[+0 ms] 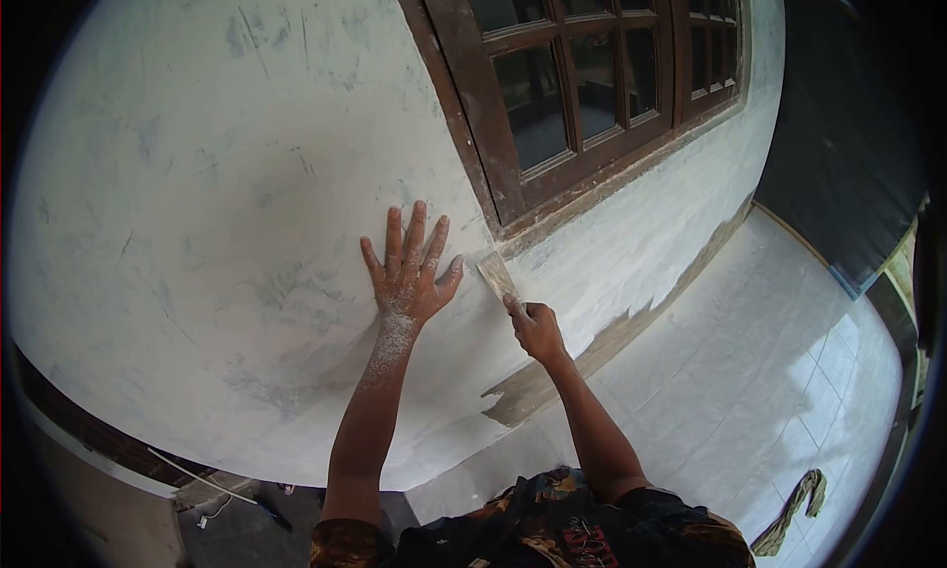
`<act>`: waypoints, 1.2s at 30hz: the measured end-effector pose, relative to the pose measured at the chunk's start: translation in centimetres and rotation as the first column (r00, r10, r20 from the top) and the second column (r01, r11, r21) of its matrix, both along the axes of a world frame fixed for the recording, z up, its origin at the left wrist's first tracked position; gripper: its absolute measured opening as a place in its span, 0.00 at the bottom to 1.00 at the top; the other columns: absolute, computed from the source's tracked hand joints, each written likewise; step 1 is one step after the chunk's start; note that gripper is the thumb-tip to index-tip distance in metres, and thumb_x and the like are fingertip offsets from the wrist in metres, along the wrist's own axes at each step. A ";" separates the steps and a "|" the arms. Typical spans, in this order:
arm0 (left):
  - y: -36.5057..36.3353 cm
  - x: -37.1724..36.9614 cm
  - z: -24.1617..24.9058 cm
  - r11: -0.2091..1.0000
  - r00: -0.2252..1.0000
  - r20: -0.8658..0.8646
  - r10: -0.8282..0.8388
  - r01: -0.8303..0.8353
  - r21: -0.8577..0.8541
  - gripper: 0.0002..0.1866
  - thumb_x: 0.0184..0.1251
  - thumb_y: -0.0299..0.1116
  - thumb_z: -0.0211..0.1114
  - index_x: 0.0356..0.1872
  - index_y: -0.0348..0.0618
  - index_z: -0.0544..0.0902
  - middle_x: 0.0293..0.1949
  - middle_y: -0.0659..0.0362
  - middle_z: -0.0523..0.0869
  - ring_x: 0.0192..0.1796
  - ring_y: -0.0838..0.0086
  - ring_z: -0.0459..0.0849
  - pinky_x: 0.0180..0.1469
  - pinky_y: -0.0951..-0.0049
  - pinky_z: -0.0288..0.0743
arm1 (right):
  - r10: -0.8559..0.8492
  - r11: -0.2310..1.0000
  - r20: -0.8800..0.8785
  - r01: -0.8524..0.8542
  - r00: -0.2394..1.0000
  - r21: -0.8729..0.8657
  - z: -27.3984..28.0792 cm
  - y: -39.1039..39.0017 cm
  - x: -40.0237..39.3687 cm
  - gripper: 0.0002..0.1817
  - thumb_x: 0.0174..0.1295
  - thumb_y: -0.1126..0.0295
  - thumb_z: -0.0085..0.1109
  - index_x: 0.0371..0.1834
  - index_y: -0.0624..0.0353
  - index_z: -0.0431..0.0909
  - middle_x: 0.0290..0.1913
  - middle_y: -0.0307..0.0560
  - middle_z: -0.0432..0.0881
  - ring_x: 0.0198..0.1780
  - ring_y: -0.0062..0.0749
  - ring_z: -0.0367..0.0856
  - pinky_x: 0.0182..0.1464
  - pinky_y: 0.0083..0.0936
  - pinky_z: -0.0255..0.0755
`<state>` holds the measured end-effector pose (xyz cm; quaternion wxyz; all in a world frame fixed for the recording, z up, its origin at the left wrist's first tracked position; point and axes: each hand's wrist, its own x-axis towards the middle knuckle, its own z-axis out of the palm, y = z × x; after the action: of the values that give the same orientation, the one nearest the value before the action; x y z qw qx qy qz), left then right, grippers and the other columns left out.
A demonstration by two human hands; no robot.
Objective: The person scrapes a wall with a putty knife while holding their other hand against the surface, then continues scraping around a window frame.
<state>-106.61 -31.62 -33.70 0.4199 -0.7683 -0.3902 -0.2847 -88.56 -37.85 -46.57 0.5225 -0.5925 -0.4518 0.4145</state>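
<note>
My left hand lies flat on the white plastered wall, its fingers spread and white dust on its back and wrist. To its right, my right hand grips a putty knife by the handle. The blade is flat and smeared with pale material. Its far edge is at the wall just below the lower left corner of the brown wooden window frame. The wall has grey patches and scratch marks.
A bare grey-brown strip runs along the wall's base. Glossy pale floor tiles stretch to the right, with a crumpled cloth on them. A dark sheet hangs at upper right. A thin white pole is at lower left.
</note>
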 end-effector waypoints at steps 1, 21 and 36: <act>0.0 0.0 0.0 1.000 1.000 0.004 0.004 -0.004 -0.004 0.37 0.54 0.56 0.68 0.68 0.65 0.69 0.76 0.60 0.56 0.79 0.57 0.44 0.71 0.31 0.28 | 0.000 1.000 0.044 -0.001 0.999 0.021 0.3 0.2 0.1 0.36 0.65 0.40 0.51 0.17 0.67 0.76 0.13 0.46 0.72 0.18 0.31 0.71 0.27 0.34 0.67; 0.2 -0.1 0.1 1.000 1.000 0.006 0.015 -0.015 0.015 0.38 0.53 0.56 0.68 0.68 0.65 0.70 0.76 0.60 0.56 0.78 0.57 0.45 0.71 0.31 0.28 | -0.027 0.997 0.132 0.016 0.991 0.080 0.3 -0.1 0.5 0.36 0.66 0.42 0.51 0.15 0.68 0.73 0.13 0.50 0.68 0.17 0.32 0.65 0.25 0.35 0.64; 0.1 0.0 0.0 1.000 1.000 -0.006 0.017 -0.017 0.004 0.37 0.54 0.55 0.68 0.68 0.65 0.69 0.76 0.59 0.56 0.78 0.56 0.45 0.71 0.31 0.28 | 0.004 1.000 0.150 -0.005 0.989 0.009 1.5 -0.2 0.9 0.37 0.66 0.40 0.50 0.19 0.71 0.77 0.14 0.58 0.71 0.20 0.45 0.73 0.30 0.41 0.67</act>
<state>-106.62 -31.54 -33.75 0.4252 -0.7650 -0.3950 -0.2794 -87.68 -38.09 -45.07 0.4888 -0.6184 -0.4933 0.3678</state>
